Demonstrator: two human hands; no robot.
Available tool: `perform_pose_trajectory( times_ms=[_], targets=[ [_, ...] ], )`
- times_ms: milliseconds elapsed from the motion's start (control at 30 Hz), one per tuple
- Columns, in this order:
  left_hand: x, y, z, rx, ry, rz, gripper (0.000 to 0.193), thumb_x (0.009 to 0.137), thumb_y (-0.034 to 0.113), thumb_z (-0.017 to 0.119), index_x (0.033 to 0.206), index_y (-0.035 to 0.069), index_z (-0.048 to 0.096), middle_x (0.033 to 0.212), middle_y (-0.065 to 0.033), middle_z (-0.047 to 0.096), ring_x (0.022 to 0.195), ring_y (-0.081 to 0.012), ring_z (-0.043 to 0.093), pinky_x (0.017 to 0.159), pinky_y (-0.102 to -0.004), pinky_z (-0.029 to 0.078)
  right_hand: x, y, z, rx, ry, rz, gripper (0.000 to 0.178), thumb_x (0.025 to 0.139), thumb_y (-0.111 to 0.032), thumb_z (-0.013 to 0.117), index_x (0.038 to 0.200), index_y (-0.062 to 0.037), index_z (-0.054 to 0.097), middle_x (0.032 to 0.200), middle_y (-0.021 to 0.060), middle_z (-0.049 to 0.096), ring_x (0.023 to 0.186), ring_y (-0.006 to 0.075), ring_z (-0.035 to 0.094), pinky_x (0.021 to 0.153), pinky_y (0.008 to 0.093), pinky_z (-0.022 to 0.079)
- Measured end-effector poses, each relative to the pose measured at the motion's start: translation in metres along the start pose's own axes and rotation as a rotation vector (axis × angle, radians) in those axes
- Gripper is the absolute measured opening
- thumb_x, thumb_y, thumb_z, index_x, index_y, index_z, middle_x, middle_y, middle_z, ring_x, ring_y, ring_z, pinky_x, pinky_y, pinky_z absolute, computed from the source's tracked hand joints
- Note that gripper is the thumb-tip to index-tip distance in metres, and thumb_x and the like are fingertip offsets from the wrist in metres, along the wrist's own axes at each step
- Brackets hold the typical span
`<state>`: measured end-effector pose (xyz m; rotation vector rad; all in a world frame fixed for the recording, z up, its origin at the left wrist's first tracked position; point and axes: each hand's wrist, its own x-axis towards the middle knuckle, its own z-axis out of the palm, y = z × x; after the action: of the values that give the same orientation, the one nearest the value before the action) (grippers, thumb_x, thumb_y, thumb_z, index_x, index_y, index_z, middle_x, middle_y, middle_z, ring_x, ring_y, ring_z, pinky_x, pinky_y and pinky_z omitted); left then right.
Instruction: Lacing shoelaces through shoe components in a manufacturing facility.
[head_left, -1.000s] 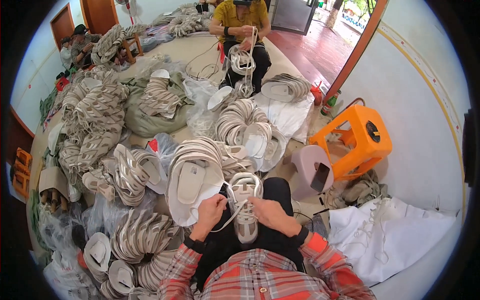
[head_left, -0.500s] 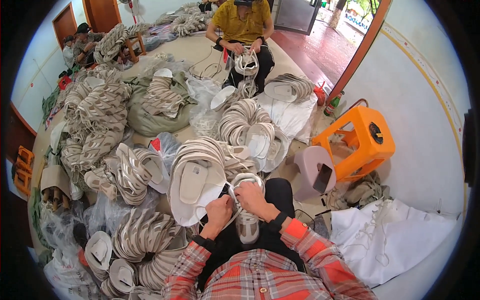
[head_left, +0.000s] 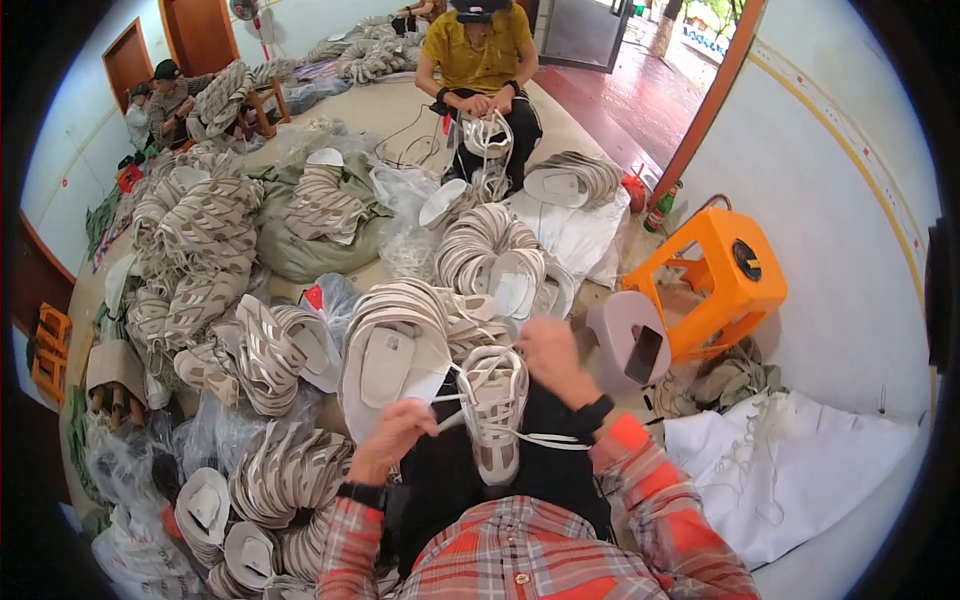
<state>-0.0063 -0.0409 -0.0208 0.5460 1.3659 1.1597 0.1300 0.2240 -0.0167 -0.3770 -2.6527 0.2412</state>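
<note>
A beige and white shoe upper [head_left: 494,405] lies on my dark-trousered lap, toe toward me, with white shoelace threaded through its eyelets. Just left of it, my left hand [head_left: 402,424] is closed in a pinch on a white shoelace [head_left: 449,398] running from the shoe's side. My right hand [head_left: 550,355] is raised beside the shoe's upper right, smeared by motion; whether its fingers grip anything cannot be made out. More lace strands [head_left: 555,440] stretch from the shoe's right side toward my right wrist.
A stack of nested shoe uppers [head_left: 385,370] stands just left, with more bundles [head_left: 290,480] below it. At right are a small mauve stool [head_left: 612,335] with a phone [head_left: 643,354], an orange stool [head_left: 705,280] and white cloth [head_left: 830,470]. A person in yellow [head_left: 480,50] sits opposite, working on a shoe.
Both hands have come away from the shoe's opening: the left moved left and down, drawing lace outward, the right moved up and right. Lace strands now extend from the shoe's right side.
</note>
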Motion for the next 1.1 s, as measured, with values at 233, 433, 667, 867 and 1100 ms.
perform_pose_trajectory(
  times_ms=[233, 433, 667, 867, 1100],
  targets=[
    [-0.005, -0.014, 0.034, -1.393, 0.256, 0.588, 0.023, 0.092, 0.021, 0.049, 0.111, 0.010, 0.057, 0.102, -0.0060, 0.064, 0.109, -0.0201, 0.053, 0.101, -0.0435, 0.037, 0.000, -0.057, -0.004, 1.750, -0.232, 0.790, 0.005, 0.087, -0.004, 0.050, 0.085, -0.0003, 0.049, 0.092, 0.0160, 0.058, 0.080, 0.0233, 0.059, 0.069, 0.0357, 0.049],
    [0.011, -0.035, 0.038, -1.837, -0.056, -0.146, 0.014, 0.089, 0.008, 0.041, 0.078, 0.007, 0.050, 0.053, 0.0061, 0.041, 0.043, -0.0065, 0.035, 0.046, -0.0226, 0.026, -0.043, 0.011, -0.024, 2.019, 0.436, 0.725, 0.006, 0.087, -0.004, 0.052, 0.087, 0.0010, 0.050, 0.095, 0.0170, 0.058, 0.088, 0.0281, 0.059, 0.082, 0.0391, 0.050],
    [0.038, -0.042, 0.047, -1.874, -0.245, -0.196, 0.016, 0.089, 0.010, 0.041, 0.075, 0.006, 0.049, 0.051, 0.0046, 0.038, 0.042, -0.0072, 0.031, 0.043, -0.0227, 0.023, -0.058, 0.024, -0.052, 1.995, 0.618, 0.876, 0.007, 0.087, -0.003, 0.052, 0.090, 0.0018, 0.048, 0.094, 0.0179, 0.058, 0.090, 0.0267, 0.059, 0.081, 0.0375, 0.051],
    [0.021, -0.021, 0.032, -1.356, 0.196, 0.185, 0.031, 0.088, 0.010, 0.047, 0.117, 0.000, 0.048, 0.106, -0.0169, 0.059, 0.104, -0.0298, 0.054, 0.091, -0.0382, 0.043, -0.073, 0.028, -0.037, 1.513, 0.400, 1.016, 0.008, 0.089, -0.005, 0.049, 0.091, 0.0023, 0.046, 0.088, 0.0169, 0.058, 0.091, 0.0247, 0.060, 0.079, 0.0344, 0.052],
    [0.006, -0.039, 0.034, -0.212, 0.612, 0.197, 0.021, 0.081, 0.006, 0.059, 0.100, 0.000, 0.055, 0.079, -0.0058, 0.061, 0.058, -0.0104, 0.057, 0.049, -0.0203, 0.042, -0.092, -0.069, -0.035, 0.049, -0.202, -0.014, 0.011, 0.066, -0.017, 0.059, 0.068, -0.0070, 0.061, 0.074, 0.0109, 0.053, 0.076, 0.0254, 0.051, 0.065, 0.0366, 0.040]
  ],
)
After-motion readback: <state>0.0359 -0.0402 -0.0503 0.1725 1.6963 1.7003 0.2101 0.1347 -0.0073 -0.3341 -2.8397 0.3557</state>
